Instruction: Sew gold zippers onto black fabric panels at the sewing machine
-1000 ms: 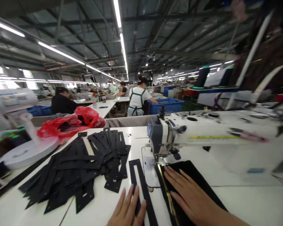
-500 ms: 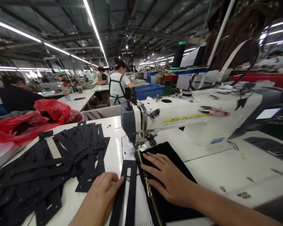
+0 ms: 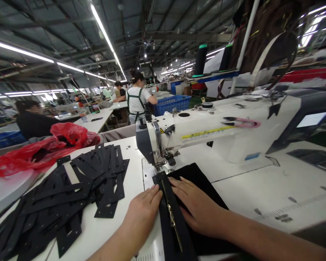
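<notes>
A black slotted strip [image 3: 163, 210] lies over the gold zipper [image 3: 171, 215], whose teeth and pull show through the slot. Beneath is a black fabric panel [image 3: 190, 174], spread on the machine bed. My left hand [image 3: 142, 208] has its fingers pressed together on the strip's left edge, near the top end. My right hand [image 3: 197, 204] lies flat on the panel with fingers stretched out, the tips touching the strip's right edge. Just beyond the strip's top end is the presser foot [image 3: 158, 165] of the sewing machine [image 3: 201, 127].
A pile of black slotted strips [image 3: 78, 188] covers the table on the left, with a red plastic bag [image 3: 67, 141] behind it. Thread snips [image 3: 240, 122] rest on the machine arm. Co-workers sit or stand beyond, near a blue crate [image 3: 172, 105].
My left hand has brought the slotted strip rightward and forward onto the zipper. My right hand still lies on the panel, now against the strip's edge. The view has shifted slightly.
</notes>
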`<state>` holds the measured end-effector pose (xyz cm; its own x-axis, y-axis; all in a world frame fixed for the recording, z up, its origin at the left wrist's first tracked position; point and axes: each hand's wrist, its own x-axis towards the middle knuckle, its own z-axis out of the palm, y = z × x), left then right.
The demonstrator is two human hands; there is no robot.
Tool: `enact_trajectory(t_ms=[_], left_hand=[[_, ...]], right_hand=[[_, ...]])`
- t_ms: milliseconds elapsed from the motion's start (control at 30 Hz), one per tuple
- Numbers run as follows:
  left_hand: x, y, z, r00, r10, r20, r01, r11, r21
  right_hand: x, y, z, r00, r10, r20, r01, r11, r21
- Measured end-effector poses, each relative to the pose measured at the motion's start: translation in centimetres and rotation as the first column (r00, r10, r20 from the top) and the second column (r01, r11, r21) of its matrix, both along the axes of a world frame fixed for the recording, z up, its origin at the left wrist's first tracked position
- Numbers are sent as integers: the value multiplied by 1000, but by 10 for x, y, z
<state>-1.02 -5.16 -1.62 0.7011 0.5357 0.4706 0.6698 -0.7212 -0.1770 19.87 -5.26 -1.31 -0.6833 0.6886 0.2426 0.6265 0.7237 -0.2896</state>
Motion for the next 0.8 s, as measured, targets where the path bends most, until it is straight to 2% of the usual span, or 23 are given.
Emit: enact_trajectory(t_ms=[100,267,433,633,800], left_hand=[[5,-3,-2,999,-22,-48,21,999,-24],[3,-2,2,998,-36,-46,33,997,-76],[-3,4,-1,994,-53,-92,48,997,-56],[-12,16,-3,983,-138,-119,136,990,-26],[-15,24,-3,973,-170,-155,166,985,-40]], right_hand=[[2,-6,-1,999,19,31,-19,1000,0],[3,-8,0,1000,0,10,1,1000,-22],[3,-5,-1,999,-37,-16,36,999,-35],[0,0,-15,998,-38,-54,40,998,41],[-2,5,-24,993,-59,-106,69,993,99]])
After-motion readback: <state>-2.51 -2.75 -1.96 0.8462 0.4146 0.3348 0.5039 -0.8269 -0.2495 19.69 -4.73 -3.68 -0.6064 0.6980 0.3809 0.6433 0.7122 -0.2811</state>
